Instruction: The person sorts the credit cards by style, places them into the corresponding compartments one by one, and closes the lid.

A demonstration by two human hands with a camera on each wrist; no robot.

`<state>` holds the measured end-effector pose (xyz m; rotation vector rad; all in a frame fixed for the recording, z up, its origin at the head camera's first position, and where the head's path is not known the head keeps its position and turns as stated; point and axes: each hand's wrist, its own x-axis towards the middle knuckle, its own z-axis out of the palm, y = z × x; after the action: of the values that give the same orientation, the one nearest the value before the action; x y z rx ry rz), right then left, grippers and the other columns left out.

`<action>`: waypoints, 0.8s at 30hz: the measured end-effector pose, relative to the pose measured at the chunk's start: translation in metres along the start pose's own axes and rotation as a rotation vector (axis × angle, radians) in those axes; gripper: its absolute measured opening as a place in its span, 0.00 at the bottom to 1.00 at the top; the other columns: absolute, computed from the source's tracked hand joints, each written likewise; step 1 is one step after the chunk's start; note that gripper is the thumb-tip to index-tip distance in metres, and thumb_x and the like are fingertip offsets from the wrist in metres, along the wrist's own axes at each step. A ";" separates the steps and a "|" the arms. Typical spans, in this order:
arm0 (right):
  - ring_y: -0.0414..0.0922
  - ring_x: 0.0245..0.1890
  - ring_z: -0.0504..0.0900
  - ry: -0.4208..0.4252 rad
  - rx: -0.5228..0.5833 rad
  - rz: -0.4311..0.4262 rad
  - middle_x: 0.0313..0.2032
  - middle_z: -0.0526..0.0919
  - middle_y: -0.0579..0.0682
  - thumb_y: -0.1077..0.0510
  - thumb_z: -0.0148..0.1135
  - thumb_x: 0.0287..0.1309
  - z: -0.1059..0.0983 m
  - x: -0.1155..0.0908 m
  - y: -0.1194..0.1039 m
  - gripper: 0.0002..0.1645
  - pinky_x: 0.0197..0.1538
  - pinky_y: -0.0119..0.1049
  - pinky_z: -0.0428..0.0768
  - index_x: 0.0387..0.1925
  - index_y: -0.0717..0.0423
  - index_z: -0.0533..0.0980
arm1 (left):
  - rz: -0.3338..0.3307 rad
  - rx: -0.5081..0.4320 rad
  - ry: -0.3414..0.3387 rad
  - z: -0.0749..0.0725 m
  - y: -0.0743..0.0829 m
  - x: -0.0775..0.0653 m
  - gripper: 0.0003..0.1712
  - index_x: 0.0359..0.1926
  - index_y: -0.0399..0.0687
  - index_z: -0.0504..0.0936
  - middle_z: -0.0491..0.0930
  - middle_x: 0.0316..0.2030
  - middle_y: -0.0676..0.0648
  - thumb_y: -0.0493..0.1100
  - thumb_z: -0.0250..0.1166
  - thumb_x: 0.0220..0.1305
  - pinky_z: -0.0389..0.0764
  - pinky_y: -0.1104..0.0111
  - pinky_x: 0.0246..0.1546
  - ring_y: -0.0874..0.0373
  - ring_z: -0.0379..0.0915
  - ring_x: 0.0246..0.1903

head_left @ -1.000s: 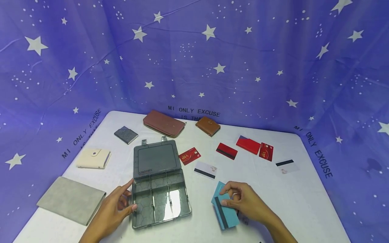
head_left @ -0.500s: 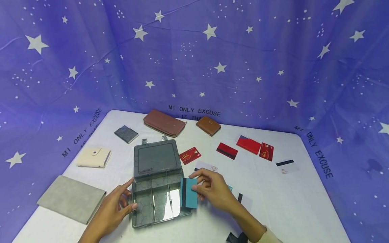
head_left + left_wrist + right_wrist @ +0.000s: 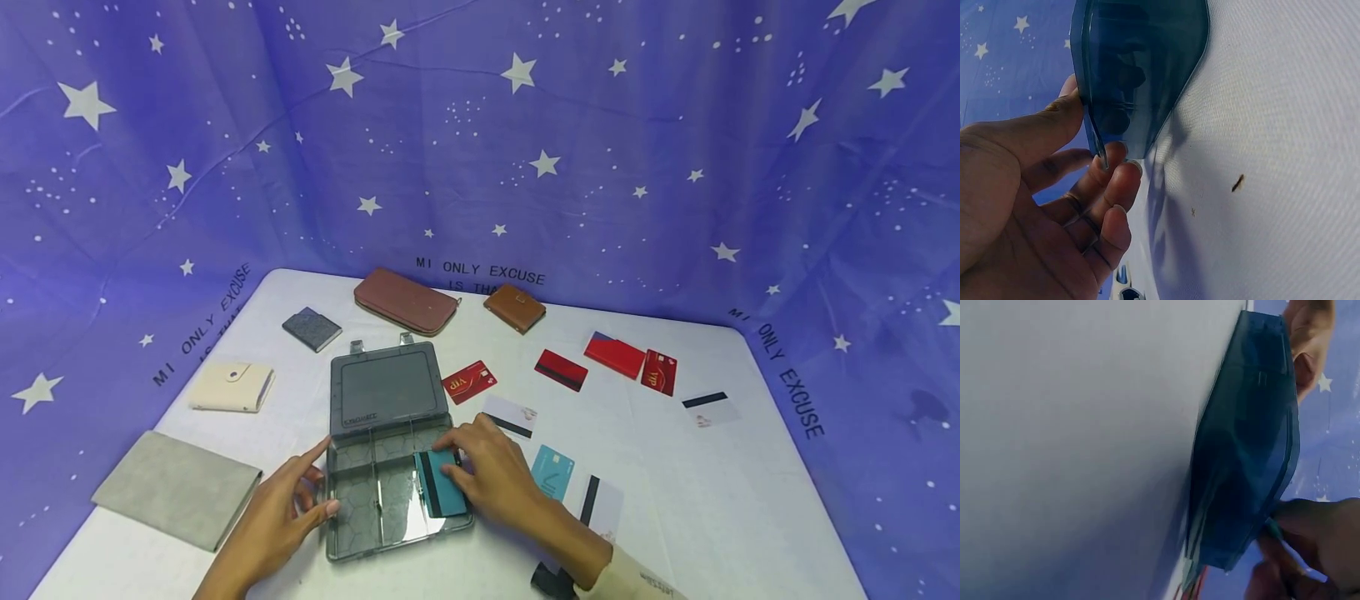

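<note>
A grey see-through storage box (image 3: pixel 352 533) with dividers lies open, its lid (image 3: pixel 386 387) folded back. At the box's left edge, my left hand (image 3: pixel 273 521) holds on, thumb over the rim and fingers against the outer wall; the left wrist view shows the thumb tip at the rim of the box (image 3: pixel 1141 69). My right hand (image 3: pixel 495 467) pinches a blue card (image 3: pixel 441 485) with a black stripe, tilted over the box's right compartment. In the right wrist view, the fingers (image 3: pixel 1300 515) reach over the rim and only the card's edge (image 3: pixel 1274 528) shows.
A blue card (image 3: pixel 552 472) and white striped cards (image 3: pixel 603 504) lie right of the box. Red cards (image 3: pixel 561 369) are scattered farther back. Wallets stand around: grey (image 3: pixel 176 490), cream (image 3: pixel 231 387), dark (image 3: pixel 311 328), mauve (image 3: pixel 405 300) and brown (image 3: pixel 515 307).
My right hand has lifted one blue card off another and carried it left and down to the box's right compartment. The other blue card stays on the table. My left hand has not moved.
</note>
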<state>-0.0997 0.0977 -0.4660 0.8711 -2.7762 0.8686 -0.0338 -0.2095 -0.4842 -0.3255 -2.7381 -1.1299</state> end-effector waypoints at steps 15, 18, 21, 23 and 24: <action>0.42 0.63 0.68 -0.096 0.019 -0.014 0.64 0.73 0.42 0.38 0.72 0.54 -0.013 -0.006 0.020 0.23 0.61 0.50 0.75 0.51 0.36 0.82 | -0.021 0.008 -0.004 0.000 0.002 0.000 0.49 0.72 0.49 0.67 0.78 0.38 0.50 0.39 0.78 0.49 0.70 0.75 0.22 0.73 0.67 0.25; 0.40 0.62 0.69 -0.060 0.102 0.018 0.61 0.75 0.40 0.40 0.75 0.50 -0.024 -0.009 0.036 0.29 0.62 0.53 0.73 0.56 0.36 0.80 | -0.024 0.011 -0.006 0.000 0.001 0.000 0.49 0.72 0.49 0.67 0.78 0.38 0.50 0.39 0.78 0.49 0.70 0.75 0.22 0.73 0.67 0.25; 0.39 0.63 0.70 -0.018 0.133 0.073 0.60 0.75 0.36 0.40 0.78 0.47 -0.039 -0.012 0.055 0.36 0.63 0.56 0.72 0.59 0.34 0.77 | -0.029 0.013 -0.004 0.000 0.002 0.000 0.49 0.72 0.49 0.67 0.78 0.38 0.50 0.39 0.78 0.49 0.70 0.75 0.22 0.73 0.67 0.25; 0.40 0.62 0.71 0.001 0.142 0.128 0.59 0.75 0.34 0.39 0.78 0.45 -0.052 -0.016 0.070 0.38 0.62 0.57 0.74 0.61 0.30 0.75 | -0.027 0.014 -0.002 0.001 0.002 -0.001 0.49 0.72 0.49 0.67 0.78 0.39 0.50 0.39 0.78 0.49 0.70 0.75 0.22 0.73 0.67 0.25; 0.40 0.63 0.71 0.008 0.144 0.155 0.59 0.75 0.34 0.38 0.78 0.45 -0.059 -0.019 0.078 0.39 0.62 0.57 0.74 0.61 0.28 0.74 | -0.024 0.014 -0.001 0.001 0.002 -0.001 0.49 0.72 0.48 0.67 0.78 0.39 0.50 0.39 0.78 0.49 0.70 0.75 0.22 0.73 0.67 0.25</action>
<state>-0.1315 0.1919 -0.4605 0.6755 -2.8329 1.1057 -0.0325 -0.2080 -0.4838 -0.2917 -2.7566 -1.1166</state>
